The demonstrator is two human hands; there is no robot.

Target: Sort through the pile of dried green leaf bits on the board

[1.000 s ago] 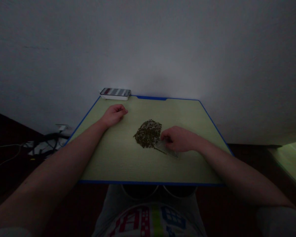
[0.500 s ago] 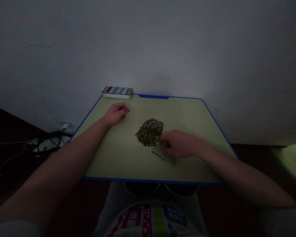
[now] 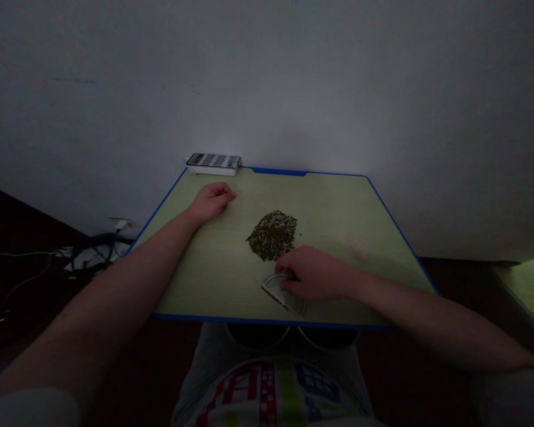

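A heap of small dark green grains (image 3: 272, 235) lies in the middle of a pale green table with a blue rim (image 3: 267, 321). My right hand (image 3: 311, 274) rests just in front of the heap, fingers bent and pressed on a flat clear plastic piece (image 3: 279, 290) near the front edge. My left hand (image 3: 211, 200) lies on the table at the far left with its fingers curled in loosely and nothing visible in it.
A phone (image 3: 214, 160) lies on a white block at the table's far left corner, against the white wall. Cables and a plug strip (image 3: 89, 255) lie on the dark floor to the left. Another pale green surface (image 3: 529, 284) shows at the right.
My right hand has slid the clear plastic piece away from the heap toward the front edge. My left hand has stayed put.
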